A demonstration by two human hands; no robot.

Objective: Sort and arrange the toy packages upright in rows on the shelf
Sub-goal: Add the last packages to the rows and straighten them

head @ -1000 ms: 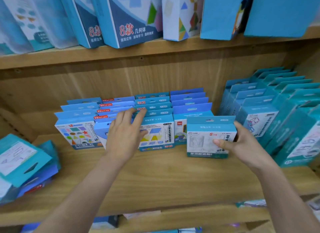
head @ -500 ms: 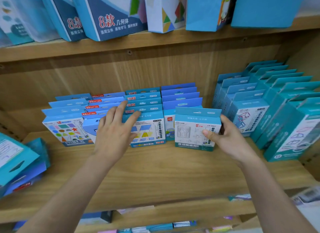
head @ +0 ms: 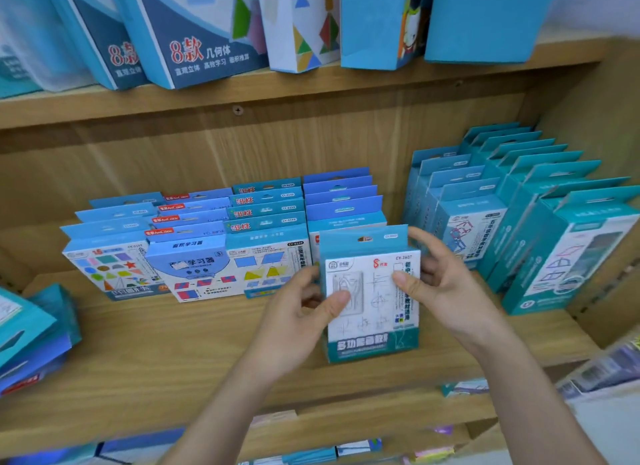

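A teal and white toy package [head: 372, 312] is held upright just above the wooden shelf [head: 173, 353], in front of the middle rows. My left hand [head: 298, 312] grips its left edge with the thumb on the front face. My right hand [head: 446, 288] grips its right edge, thumb on the front and fingers behind. Behind it stand rows of blue packages [head: 194, 250], upright and facing forward. A taller group of teal packages [head: 540, 222] stands in rows at the right.
A loose pile of teal and blue packages [head: 27, 333] lies at the left end of the shelf. Large blue boxes [head: 194, 31] stand on the shelf above. More items lie on the shelf below [head: 346, 447]. The cabinet's side wall [head: 602, 135] bounds the right.
My left hand left the blue rows and took hold of the package's left edge. Both hands have drawn the package forward, away from the rows.
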